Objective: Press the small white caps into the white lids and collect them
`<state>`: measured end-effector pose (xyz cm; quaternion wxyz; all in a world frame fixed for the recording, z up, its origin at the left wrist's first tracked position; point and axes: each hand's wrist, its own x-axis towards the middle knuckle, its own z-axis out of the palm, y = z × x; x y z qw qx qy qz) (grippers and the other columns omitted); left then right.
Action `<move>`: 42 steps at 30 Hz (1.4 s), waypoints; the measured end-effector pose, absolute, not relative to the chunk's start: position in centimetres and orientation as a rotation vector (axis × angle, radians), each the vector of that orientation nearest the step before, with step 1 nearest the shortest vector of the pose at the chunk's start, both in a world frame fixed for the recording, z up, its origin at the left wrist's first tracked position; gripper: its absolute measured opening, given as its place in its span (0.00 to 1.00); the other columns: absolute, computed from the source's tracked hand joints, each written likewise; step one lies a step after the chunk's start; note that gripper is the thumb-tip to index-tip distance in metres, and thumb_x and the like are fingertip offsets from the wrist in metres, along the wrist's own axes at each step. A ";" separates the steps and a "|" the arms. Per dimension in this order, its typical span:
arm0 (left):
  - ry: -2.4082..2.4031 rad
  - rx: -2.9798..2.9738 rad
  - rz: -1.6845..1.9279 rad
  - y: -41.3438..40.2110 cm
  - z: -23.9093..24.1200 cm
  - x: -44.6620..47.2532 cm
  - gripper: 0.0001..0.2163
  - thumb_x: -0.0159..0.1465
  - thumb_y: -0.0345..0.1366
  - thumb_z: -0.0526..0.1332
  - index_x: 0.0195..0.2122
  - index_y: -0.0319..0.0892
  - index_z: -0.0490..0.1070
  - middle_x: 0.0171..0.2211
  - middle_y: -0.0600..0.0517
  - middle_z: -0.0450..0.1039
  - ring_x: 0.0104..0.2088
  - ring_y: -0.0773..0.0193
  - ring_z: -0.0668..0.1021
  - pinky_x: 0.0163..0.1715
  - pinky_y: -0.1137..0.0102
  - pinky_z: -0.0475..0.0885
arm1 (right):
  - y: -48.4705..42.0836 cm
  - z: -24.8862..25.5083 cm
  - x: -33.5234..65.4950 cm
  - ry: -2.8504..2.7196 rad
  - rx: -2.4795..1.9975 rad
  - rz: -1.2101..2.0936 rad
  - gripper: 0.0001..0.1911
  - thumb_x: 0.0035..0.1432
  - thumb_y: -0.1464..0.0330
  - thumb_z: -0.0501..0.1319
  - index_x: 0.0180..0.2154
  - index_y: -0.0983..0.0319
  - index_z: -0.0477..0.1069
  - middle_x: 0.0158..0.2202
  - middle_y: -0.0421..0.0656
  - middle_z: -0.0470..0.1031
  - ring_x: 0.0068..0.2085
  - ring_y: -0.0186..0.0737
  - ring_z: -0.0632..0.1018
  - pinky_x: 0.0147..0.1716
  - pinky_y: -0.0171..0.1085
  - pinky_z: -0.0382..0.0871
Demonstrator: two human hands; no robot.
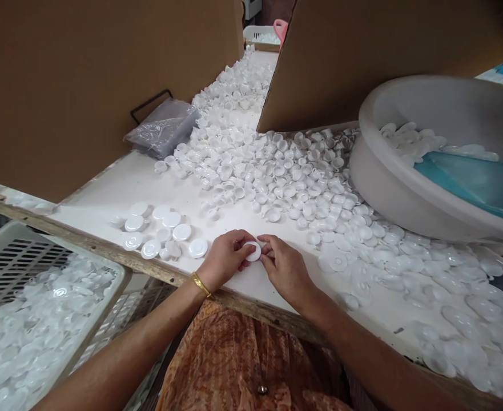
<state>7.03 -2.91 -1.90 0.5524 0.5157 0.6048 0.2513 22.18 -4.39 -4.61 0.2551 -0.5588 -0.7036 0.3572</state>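
Note:
Near the table's front edge, my left hand (229,254) pinches a small round white saucer (253,252) between thumb and fingers. My right hand (284,265) is closed at the saucer's right edge, its thumb and fingertips against the rim. To the left of my hands lies a loose group of similar white saucers (181,232), some of them overlapping. Beyond my hands spreads a big heap of tiny white cups (277,165). Thin white saucer-like pieces (388,245) are strewn to the right.
A large pale basin (388,171) holding white pieces and a teal scoop-like sheet (469,177) stands at right. Cardboard panels (105,68) wall the back. A plastic-wrapped pack (163,127) leans at left. A crate (118,268) full of white pieces sits below the table edge.

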 end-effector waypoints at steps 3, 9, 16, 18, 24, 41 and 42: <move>1.453 1.297 0.580 -2.8 -2.1 7.1 0.08 0.55 0.38 0.58 0.34 0.40 0.70 0.21 0.55 0.69 0.18 0.71 0.69 0.18 0.75 0.64 | -4.3 -4.7 22.3 -1.920 -1.515 0.975 0.19 0.53 0.74 0.55 0.48 0.59 0.64 0.35 0.43 0.73 0.33 0.38 0.74 0.35 0.39 0.66; 1.488 1.358 0.514 -2.6 -2.1 7.1 0.09 0.56 0.39 0.57 0.35 0.41 0.71 0.18 0.57 0.66 0.17 0.71 0.67 0.17 0.76 0.61 | -4.2 -4.5 22.4 -1.951 -1.497 0.986 0.20 0.53 0.74 0.54 0.50 0.59 0.62 0.36 0.43 0.73 0.35 0.38 0.74 0.36 0.39 0.67; 1.606 1.523 0.442 -2.4 -1.2 6.8 0.12 0.55 0.39 0.59 0.39 0.41 0.70 0.20 0.58 0.64 0.19 0.71 0.66 0.20 0.75 0.60 | -4.9 -3.4 22.3 -1.884 -1.450 0.970 0.18 0.53 0.70 0.56 0.47 0.59 0.61 0.44 0.45 0.68 0.30 0.33 0.73 0.31 0.35 0.67; 1.663 1.616 0.430 -2.1 -0.6 6.7 0.14 0.57 0.42 0.57 0.42 0.41 0.69 0.24 0.55 0.65 0.23 0.68 0.68 0.24 0.73 0.62 | -4.9 -3.3 22.2 -1.882 -1.482 0.963 0.16 0.54 0.69 0.56 0.46 0.60 0.62 0.41 0.44 0.70 0.29 0.33 0.73 0.31 0.36 0.67; 1.984 2.069 0.588 -0.1 -0.3 9.0 0.17 0.64 0.37 0.46 0.52 0.44 0.64 0.39 0.45 0.64 0.40 0.58 0.69 0.40 0.64 0.64 | -4.9 -3.6 21.7 -1.873 -1.473 1.035 0.19 0.52 0.71 0.58 0.47 0.60 0.61 0.37 0.41 0.71 0.29 0.33 0.72 0.31 0.35 0.67; 1.954 2.467 0.274 0.8 -3.3 10.7 0.27 0.62 0.37 0.50 0.62 0.59 0.43 0.57 0.45 0.53 0.58 0.51 0.57 0.55 0.50 0.48 | -5.3 -4.0 21.8 -2.134 -1.360 0.429 0.35 0.54 0.74 0.58 0.61 0.59 0.48 0.59 0.49 0.58 0.56 0.50 0.66 0.47 0.45 0.70; 1.964 2.455 0.277 0.8 -3.3 10.6 0.28 0.62 0.37 0.51 0.62 0.59 0.43 0.57 0.45 0.53 0.57 0.51 0.57 0.55 0.50 0.48 | -5.2 -4.2 21.8 -2.147 -1.345 0.381 0.35 0.54 0.74 0.58 0.61 0.60 0.48 0.59 0.50 0.59 0.55 0.50 0.67 0.46 0.45 0.71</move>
